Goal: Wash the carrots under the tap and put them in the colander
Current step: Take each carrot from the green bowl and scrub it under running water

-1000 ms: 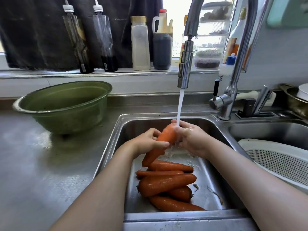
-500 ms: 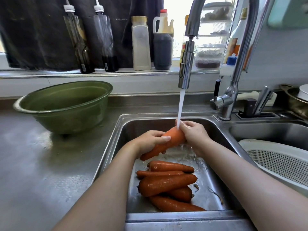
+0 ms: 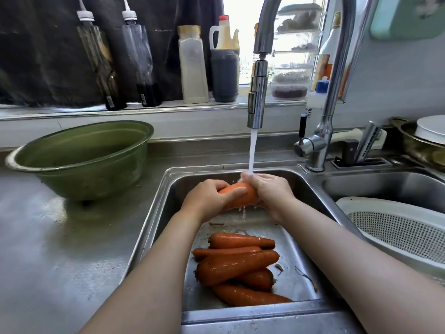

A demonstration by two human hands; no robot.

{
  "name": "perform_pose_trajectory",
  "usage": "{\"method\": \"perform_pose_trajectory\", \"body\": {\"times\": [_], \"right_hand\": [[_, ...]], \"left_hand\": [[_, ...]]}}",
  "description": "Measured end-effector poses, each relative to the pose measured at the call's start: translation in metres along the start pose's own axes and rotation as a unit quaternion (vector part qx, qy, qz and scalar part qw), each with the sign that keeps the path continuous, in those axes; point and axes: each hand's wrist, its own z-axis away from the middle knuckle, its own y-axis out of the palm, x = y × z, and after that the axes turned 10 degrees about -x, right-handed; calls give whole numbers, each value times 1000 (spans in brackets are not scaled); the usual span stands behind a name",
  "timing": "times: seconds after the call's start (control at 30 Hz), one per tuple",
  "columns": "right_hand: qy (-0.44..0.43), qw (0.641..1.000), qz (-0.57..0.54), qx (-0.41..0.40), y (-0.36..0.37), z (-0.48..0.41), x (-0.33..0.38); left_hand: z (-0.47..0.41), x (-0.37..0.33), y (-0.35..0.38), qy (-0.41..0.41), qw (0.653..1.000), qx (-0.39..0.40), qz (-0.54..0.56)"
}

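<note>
Head view: beneath the running tap (image 3: 257,102), a person's left hand (image 3: 207,201) and right hand (image 3: 272,191) each curl their fingers round a single carrot (image 3: 240,196), held roughly level where the water (image 3: 251,153) lands. Five more carrots (image 3: 236,263) lie piled on the floor of the sink (image 3: 154,225), nearer the camera than the tap. The white colander (image 3: 397,227) sits in the basin right of the tap, and a green bowl (image 3: 79,160) stands to its left.
</note>
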Motion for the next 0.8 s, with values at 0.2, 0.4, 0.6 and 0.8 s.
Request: {"method": "perform_pose_trajectory", "body": {"times": [0.2, 0.4, 0.6, 0.8], "right_hand": [[48, 983, 14, 178, -15, -2, -4], [70, 960, -66, 262, -21, -12, -1], [45, 955, -91, 279, -19, -9, -1], [27, 994, -38, 97, -11, -12, -6]], "left_hand": [[-3, 10, -3, -42, 998, -27, -31], [-3, 8, -1, -195, 975, 20, 104], [-1, 2, 5, -232, 946, 117, 193], [-1, 4, 7, -167, 950, 191, 184]]}}
